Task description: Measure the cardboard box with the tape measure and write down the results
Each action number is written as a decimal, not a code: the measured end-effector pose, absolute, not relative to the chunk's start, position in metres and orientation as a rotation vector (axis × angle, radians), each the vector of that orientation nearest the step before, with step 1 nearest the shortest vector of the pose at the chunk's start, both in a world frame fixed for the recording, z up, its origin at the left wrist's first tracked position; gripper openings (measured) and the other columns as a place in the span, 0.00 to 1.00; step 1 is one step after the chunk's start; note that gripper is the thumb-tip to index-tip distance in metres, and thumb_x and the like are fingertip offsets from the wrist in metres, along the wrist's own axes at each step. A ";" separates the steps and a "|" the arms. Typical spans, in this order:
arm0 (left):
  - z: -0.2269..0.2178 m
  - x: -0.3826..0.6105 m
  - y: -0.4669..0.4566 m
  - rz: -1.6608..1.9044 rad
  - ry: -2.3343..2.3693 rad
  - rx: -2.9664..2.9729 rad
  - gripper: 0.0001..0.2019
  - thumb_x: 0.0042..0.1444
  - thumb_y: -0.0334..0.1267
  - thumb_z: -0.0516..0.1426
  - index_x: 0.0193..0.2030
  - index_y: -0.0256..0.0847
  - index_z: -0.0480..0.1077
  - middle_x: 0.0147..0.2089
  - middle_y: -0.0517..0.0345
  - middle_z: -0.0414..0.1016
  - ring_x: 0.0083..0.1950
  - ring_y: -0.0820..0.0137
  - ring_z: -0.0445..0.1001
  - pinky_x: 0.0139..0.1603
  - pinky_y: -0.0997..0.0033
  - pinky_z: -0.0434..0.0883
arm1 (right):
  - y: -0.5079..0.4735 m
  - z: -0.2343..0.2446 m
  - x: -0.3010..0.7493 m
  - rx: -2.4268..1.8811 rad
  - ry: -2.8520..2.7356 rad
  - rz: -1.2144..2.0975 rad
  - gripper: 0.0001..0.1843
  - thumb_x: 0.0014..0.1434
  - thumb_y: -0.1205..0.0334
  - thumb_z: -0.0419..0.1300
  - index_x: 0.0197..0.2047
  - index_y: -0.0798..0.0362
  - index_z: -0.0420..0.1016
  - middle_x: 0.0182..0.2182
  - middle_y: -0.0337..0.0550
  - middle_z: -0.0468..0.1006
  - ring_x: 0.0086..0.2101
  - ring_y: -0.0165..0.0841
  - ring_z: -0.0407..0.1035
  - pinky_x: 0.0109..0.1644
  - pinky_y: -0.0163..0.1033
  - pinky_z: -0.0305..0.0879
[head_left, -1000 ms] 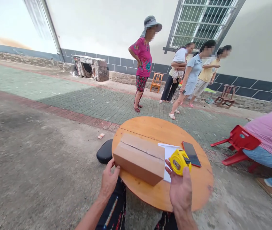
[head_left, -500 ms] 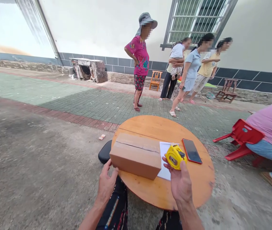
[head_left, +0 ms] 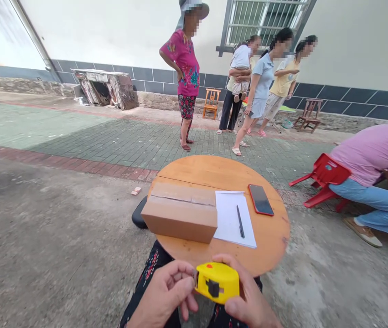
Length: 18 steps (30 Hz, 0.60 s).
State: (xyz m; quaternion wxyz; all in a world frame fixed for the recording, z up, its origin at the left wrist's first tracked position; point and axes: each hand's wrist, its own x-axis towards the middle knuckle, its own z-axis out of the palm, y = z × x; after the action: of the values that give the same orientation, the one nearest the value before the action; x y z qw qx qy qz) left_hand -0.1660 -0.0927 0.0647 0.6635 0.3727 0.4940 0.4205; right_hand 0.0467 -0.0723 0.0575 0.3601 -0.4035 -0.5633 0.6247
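Note:
My right hand (head_left: 250,298) grips a yellow tape measure (head_left: 218,283) over my lap, thumb on the near side and fingers along the far side. At the case's left end, my left hand (head_left: 168,291) pinches the metal tip of the tape with thumb and forefinger. Hardly any blade shows outside the case. Beyond both hands, a closed brown cardboard box (head_left: 180,223) lies at the left of the round wooden table (head_left: 210,169). White paper (head_left: 226,218) is beside it, with a black pen (head_left: 240,222) on top.
A red-edged phone (head_left: 261,200) rests at the table's right. A black seat (head_left: 139,214) stands at its left. Several people stand beyond the table, and a person in pink (head_left: 371,150) sits on a red chair (head_left: 328,173) at the right.
My right hand has brought the tape measure back from above the paper towards my lap. My left hand has left the box's corner and taken the tape's tip. The pen now shows.

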 end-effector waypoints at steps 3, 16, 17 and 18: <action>0.052 -0.160 -0.094 0.871 1.095 0.795 0.23 0.45 0.58 0.66 0.32 0.38 0.67 0.23 0.57 0.74 0.22 0.70 0.74 0.21 0.76 0.67 | -0.077 0.050 0.047 -1.077 -1.618 1.554 0.36 0.46 0.35 0.65 0.51 0.50 0.71 0.40 0.45 0.77 0.38 0.40 0.69 0.43 0.41 0.65; 0.004 -0.160 -0.113 0.619 1.009 0.645 0.29 0.38 0.61 0.68 0.29 0.40 0.61 0.26 0.55 0.77 0.25 0.69 0.76 0.23 0.78 0.64 | -0.106 0.009 0.049 -0.966 -1.236 1.912 0.43 0.33 0.46 0.76 0.51 0.50 0.67 0.37 0.40 0.74 0.34 0.32 0.67 0.38 0.36 0.63; 0.005 -0.161 -0.112 0.600 1.019 0.663 0.29 0.38 0.61 0.68 0.29 0.40 0.61 0.26 0.54 0.77 0.25 0.69 0.76 0.23 0.77 0.64 | -0.106 0.011 0.049 -0.991 -1.253 1.870 0.39 0.35 0.46 0.75 0.48 0.51 0.69 0.35 0.39 0.74 0.33 0.31 0.66 0.37 0.35 0.62; 0.008 -0.163 -0.111 0.588 1.036 0.689 0.29 0.39 0.62 0.67 0.28 0.40 0.61 0.27 0.53 0.77 0.25 0.69 0.76 0.24 0.76 0.65 | -0.106 0.013 0.048 -1.023 -1.265 1.823 0.35 0.37 0.45 0.74 0.45 0.52 0.70 0.34 0.39 0.73 0.32 0.31 0.65 0.36 0.35 0.61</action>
State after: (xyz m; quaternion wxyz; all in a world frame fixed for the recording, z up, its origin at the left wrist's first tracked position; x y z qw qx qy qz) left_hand -0.1627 -0.1110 0.0084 0.7726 0.3180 0.4779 0.2712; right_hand 0.0483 -0.1057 0.0134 0.3422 -0.3935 -0.4865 0.7010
